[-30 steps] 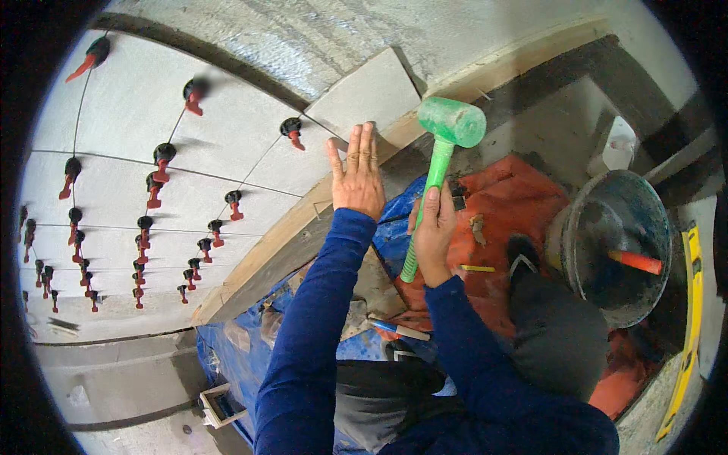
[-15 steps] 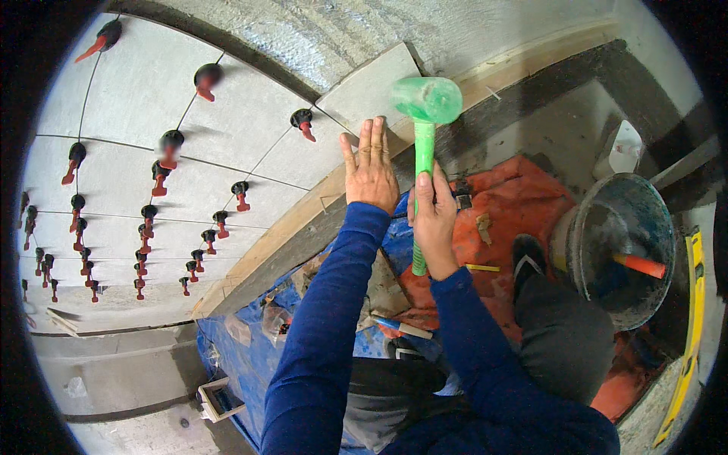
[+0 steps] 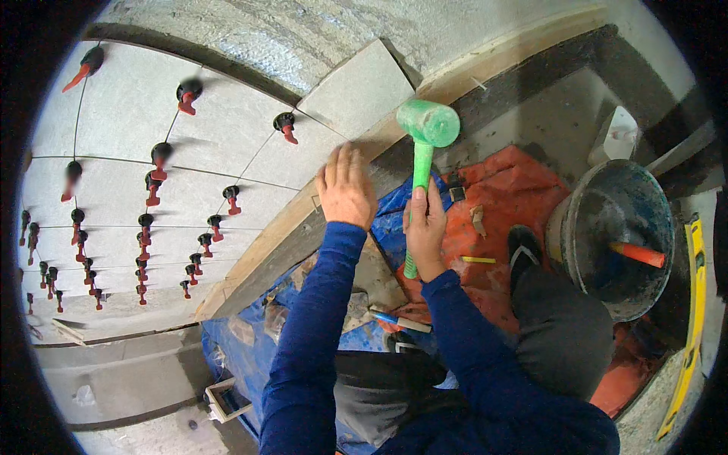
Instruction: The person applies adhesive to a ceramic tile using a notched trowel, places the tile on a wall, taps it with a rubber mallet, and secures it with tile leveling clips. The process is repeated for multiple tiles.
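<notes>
To the left of the left hand spread the pale floor tiles [image 3: 220, 133], with red-and-black clips [image 3: 284, 125] standing in their joints. The left hand [image 3: 347, 189] itself holds nothing. Half a second ago its fingers were spread and reached over the lower edge of the single pale tile [image 3: 360, 91]; now they are straight, drawn nearer together and blurred, and they have slipped back toward the body. Their tips are just below this tile's lower corner, over the wooden strip [image 3: 265, 244]; whether they touch, I cannot tell. The tile lies just beyond the fingertips, slightly to the right, and looks unmoved beside its neighbours.

The green mallet [image 3: 428, 121] is ahead of the right hand [image 3: 426, 227], whose fingers are wrapped around the handle. Its head has come a little back from the tile and hangs near the right corner. For the work, I judge, this means that both hands have eased off the tile for this instant.

Right of the right hand lies the orange sheet [image 3: 519, 186], and farther right stand the bucket [image 3: 561, 227] and the yellow level [image 3: 692, 326].
</notes>
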A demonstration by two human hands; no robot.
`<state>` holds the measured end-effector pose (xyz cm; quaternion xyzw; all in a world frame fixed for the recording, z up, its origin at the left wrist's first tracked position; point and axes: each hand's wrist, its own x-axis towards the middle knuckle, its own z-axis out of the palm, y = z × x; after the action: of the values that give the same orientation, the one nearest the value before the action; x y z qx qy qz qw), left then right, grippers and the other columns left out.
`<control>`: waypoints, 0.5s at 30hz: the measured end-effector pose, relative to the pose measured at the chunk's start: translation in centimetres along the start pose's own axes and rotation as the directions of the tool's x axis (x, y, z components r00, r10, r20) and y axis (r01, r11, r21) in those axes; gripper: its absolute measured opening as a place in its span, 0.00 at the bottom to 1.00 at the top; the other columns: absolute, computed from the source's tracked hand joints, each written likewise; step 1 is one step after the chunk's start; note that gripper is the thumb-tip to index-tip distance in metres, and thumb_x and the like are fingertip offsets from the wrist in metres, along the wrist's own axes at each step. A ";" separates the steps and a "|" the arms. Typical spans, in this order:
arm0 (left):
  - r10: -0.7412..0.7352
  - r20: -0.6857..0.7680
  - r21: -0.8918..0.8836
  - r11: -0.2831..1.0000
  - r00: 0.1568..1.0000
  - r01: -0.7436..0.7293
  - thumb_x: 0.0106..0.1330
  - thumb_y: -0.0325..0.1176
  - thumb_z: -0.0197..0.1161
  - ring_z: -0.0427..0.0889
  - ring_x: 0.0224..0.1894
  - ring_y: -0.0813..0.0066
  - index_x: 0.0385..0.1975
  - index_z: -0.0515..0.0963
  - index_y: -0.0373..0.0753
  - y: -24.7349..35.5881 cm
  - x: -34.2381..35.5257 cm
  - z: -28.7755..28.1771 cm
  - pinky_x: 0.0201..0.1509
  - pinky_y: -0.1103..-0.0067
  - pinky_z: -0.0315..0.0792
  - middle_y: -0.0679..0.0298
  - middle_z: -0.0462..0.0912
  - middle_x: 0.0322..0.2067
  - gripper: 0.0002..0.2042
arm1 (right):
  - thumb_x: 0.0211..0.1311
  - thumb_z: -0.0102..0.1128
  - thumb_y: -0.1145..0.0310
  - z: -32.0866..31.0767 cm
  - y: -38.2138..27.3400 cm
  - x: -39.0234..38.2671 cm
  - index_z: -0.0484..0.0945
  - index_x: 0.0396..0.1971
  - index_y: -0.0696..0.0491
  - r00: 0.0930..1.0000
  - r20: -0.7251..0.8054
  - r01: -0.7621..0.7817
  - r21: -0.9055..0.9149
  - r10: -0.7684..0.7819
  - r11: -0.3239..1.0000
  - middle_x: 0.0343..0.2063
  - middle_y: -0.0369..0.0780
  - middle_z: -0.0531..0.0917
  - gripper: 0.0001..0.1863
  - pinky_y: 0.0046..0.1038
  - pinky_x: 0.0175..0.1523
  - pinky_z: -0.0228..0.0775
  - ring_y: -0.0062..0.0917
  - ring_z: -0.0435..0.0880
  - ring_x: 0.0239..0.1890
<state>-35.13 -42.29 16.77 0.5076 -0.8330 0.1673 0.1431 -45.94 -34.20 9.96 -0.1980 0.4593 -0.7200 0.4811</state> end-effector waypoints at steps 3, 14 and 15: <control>-0.195 0.089 -0.197 0.958 0.977 0.209 0.61 0.31 0.65 0.67 0.72 0.50 0.60 0.77 0.36 0.0 -3.3 -0.6 0.73 0.56 0.59 0.49 0.70 0.69 0.25 | 0.79 0.51 0.57 -0.1 1.8 -0.4 0.71 0.65 0.64 0.997 -0.032 0.061 -0.179 -0.068 0.982 0.33 0.42 0.85 0.27 0.30 0.36 0.74 0.23 0.80 0.29; -0.413 0.454 -0.493 0.622 0.789 0.609 0.61 0.34 0.71 0.79 0.60 0.41 0.55 0.79 0.32 1.3 -13.6 -5.6 0.63 0.62 0.74 0.41 0.76 0.61 0.23 | 0.76 0.57 0.54 2.2 2.3 -0.2 0.74 0.64 0.61 0.978 0.008 0.200 -0.341 -0.210 0.918 0.43 0.53 0.87 0.28 0.35 0.45 0.78 0.37 0.88 0.40; -0.387 0.389 -0.515 0.661 0.836 0.546 0.61 0.34 0.71 0.79 0.60 0.41 0.55 0.79 0.32 1.3 -13.7 -5.5 0.63 0.62 0.73 0.41 0.76 0.61 0.23 | 0.76 0.57 0.55 2.3 2.2 -0.5 0.74 0.63 0.60 0.982 -0.009 0.177 -0.293 -0.188 0.940 0.43 0.51 0.87 0.27 0.34 0.45 0.78 0.34 0.87 0.39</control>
<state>-29.82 -28.48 15.99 0.6484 -0.6922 -0.2158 0.2320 -42.92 -35.10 9.25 -0.2949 0.5485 -0.6897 0.3695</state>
